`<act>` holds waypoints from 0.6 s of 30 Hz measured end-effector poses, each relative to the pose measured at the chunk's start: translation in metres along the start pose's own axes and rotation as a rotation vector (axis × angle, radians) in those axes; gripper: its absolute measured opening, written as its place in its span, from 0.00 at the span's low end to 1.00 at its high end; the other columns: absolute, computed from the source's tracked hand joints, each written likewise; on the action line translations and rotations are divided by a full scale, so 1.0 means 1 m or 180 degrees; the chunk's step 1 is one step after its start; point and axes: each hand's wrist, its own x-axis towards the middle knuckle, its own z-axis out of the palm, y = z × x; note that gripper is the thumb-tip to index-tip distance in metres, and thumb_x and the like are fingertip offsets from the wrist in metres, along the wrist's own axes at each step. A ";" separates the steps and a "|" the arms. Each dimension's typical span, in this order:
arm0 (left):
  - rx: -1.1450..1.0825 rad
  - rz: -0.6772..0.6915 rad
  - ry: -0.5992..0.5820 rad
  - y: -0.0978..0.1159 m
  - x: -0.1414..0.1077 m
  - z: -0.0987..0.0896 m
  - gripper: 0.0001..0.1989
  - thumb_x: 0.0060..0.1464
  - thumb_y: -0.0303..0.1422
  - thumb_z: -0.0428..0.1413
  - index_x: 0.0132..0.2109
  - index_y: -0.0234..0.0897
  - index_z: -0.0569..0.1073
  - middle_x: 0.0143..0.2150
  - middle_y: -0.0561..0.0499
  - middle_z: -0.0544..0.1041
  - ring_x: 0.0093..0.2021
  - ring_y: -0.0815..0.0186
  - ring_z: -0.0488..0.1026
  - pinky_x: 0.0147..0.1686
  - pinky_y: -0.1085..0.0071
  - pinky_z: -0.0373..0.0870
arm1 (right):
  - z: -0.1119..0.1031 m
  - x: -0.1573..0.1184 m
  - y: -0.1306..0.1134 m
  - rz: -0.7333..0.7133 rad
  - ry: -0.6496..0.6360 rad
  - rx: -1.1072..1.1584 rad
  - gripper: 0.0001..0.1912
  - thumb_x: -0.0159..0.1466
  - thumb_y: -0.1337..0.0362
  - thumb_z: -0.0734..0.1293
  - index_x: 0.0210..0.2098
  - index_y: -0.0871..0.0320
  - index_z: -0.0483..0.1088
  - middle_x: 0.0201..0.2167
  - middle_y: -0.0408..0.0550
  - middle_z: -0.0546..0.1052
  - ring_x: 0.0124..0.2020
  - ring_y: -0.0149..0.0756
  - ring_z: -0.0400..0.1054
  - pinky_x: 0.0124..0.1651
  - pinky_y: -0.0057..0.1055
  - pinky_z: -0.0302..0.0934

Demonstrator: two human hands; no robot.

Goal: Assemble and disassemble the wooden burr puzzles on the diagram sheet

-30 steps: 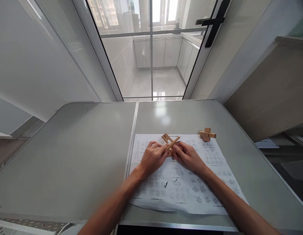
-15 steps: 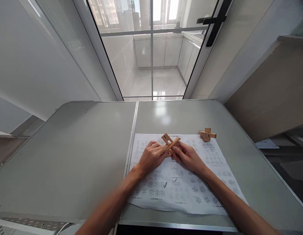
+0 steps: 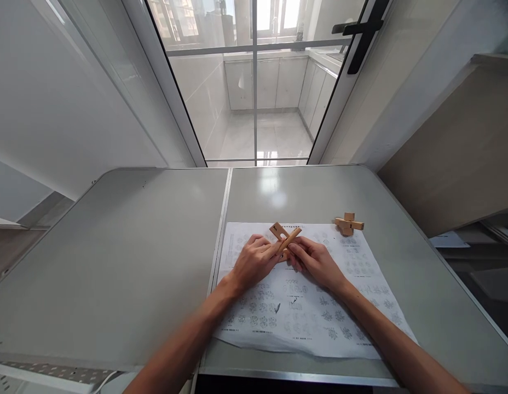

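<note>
Several flat wooden pieces (image 3: 289,239) are crossed over one another between my two hands, above the top part of a printed paper sheet (image 3: 295,323). My left hand (image 3: 256,261) has its fingers closed on them from the left. From the right, my right hand (image 3: 315,261) pinches the same pieces with thumb and fingers. One piece, tilted up to the left, bears a dark mark and a notch. My fingers hide the pieces' lower parts. The sheet shows rows of small diagrams and two dark tick marks.
An assembled cluster of wooden pieces (image 3: 348,225) sits at the sheet's upper right corner. The grey table (image 3: 114,262) has a seam left of the sheet. Beyond it stands a glass door with a black handle (image 3: 358,27).
The view has tipped very slightly. Both hands keep nearly the same place and grasp, and the crossed pieces have barely shifted.
</note>
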 end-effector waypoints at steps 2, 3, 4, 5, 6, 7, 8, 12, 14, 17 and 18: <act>-0.0003 0.0002 0.0008 0.001 0.001 -0.001 0.12 0.73 0.32 0.56 0.59 0.33 0.75 0.30 0.54 0.81 0.32 0.65 0.77 0.45 0.64 0.76 | 0.001 0.000 0.000 0.0028 0.0025 0.0060 0.20 0.76 0.46 0.64 0.40 0.56 0.73 0.21 0.39 0.72 0.21 0.32 0.64 0.32 0.33 0.62; -0.0002 0.0006 0.0012 0.001 0.002 -0.001 0.13 0.73 0.31 0.56 0.60 0.33 0.75 0.31 0.54 0.81 0.32 0.65 0.77 0.45 0.64 0.76 | 0.001 0.000 0.000 0.0045 0.0042 0.0094 0.20 0.76 0.46 0.65 0.41 0.56 0.74 0.22 0.39 0.72 0.21 0.32 0.64 0.32 0.33 0.62; -0.0002 0.0014 0.0017 0.001 0.002 -0.002 0.13 0.73 0.31 0.56 0.60 0.33 0.74 0.31 0.54 0.82 0.32 0.65 0.77 0.45 0.64 0.76 | 0.001 -0.001 0.000 0.0058 0.0058 0.0120 0.20 0.76 0.46 0.65 0.41 0.56 0.74 0.22 0.40 0.73 0.22 0.32 0.64 0.32 0.33 0.62; 0.0001 0.0029 0.0030 0.002 0.003 -0.002 0.13 0.73 0.31 0.56 0.60 0.33 0.74 0.31 0.54 0.82 0.32 0.65 0.77 0.45 0.64 0.76 | 0.002 -0.001 0.000 0.0068 0.0073 0.0141 0.20 0.75 0.46 0.65 0.41 0.56 0.74 0.23 0.40 0.73 0.22 0.32 0.63 0.32 0.33 0.62; 0.0008 0.0042 0.0044 0.002 0.003 -0.002 0.13 0.73 0.31 0.56 0.60 0.33 0.74 0.31 0.54 0.82 0.31 0.65 0.77 0.45 0.64 0.76 | 0.002 -0.001 0.000 0.0077 0.0088 0.0159 0.20 0.75 0.45 0.65 0.41 0.56 0.74 0.23 0.40 0.73 0.21 0.32 0.63 0.31 0.33 0.62; 0.0019 0.0047 0.0056 0.002 0.003 -0.002 0.13 0.73 0.31 0.56 0.60 0.32 0.74 0.31 0.54 0.82 0.31 0.65 0.77 0.44 0.64 0.76 | 0.002 -0.001 0.000 0.0086 0.0100 0.0176 0.20 0.75 0.45 0.65 0.41 0.56 0.74 0.23 0.40 0.73 0.21 0.32 0.63 0.31 0.33 0.62; 0.0030 0.0046 0.0059 0.002 0.003 -0.002 0.13 0.73 0.31 0.56 0.60 0.32 0.74 0.30 0.54 0.81 0.31 0.65 0.77 0.44 0.64 0.76 | 0.003 -0.001 0.000 0.0098 0.0112 0.0195 0.21 0.75 0.45 0.66 0.40 0.56 0.74 0.23 0.40 0.73 0.21 0.32 0.63 0.31 0.33 0.62; 0.0042 0.0013 0.0044 0.003 0.003 -0.003 0.13 0.73 0.32 0.56 0.60 0.32 0.74 0.30 0.54 0.81 0.31 0.66 0.77 0.44 0.64 0.76 | 0.004 -0.001 -0.001 0.0131 0.0130 0.0322 0.21 0.74 0.44 0.67 0.39 0.56 0.73 0.23 0.40 0.73 0.21 0.32 0.63 0.30 0.33 0.62; 0.0037 0.0024 0.0035 0.004 0.003 -0.005 0.14 0.73 0.32 0.57 0.62 0.34 0.72 0.31 0.55 0.83 0.32 0.66 0.78 0.46 0.63 0.75 | 0.005 -0.001 -0.001 0.0113 0.0113 0.0377 0.21 0.74 0.44 0.67 0.39 0.56 0.73 0.22 0.40 0.72 0.21 0.32 0.63 0.30 0.33 0.62; 0.0052 0.0030 0.0077 0.006 0.002 -0.008 0.18 0.71 0.29 0.59 0.65 0.35 0.70 0.34 0.55 0.85 0.31 0.67 0.79 0.48 0.63 0.74 | 0.004 0.001 -0.002 0.0094 0.0017 0.0457 0.21 0.74 0.43 0.66 0.42 0.56 0.72 0.23 0.39 0.72 0.21 0.31 0.62 0.30 0.32 0.62; 0.0042 0.0028 0.0121 0.006 0.002 -0.010 0.20 0.70 0.28 0.59 0.66 0.36 0.69 0.35 0.55 0.86 0.31 0.68 0.79 0.48 0.63 0.74 | 0.004 0.001 -0.002 0.0098 -0.0039 0.0490 0.21 0.74 0.43 0.66 0.42 0.56 0.72 0.23 0.39 0.72 0.21 0.31 0.62 0.30 0.32 0.62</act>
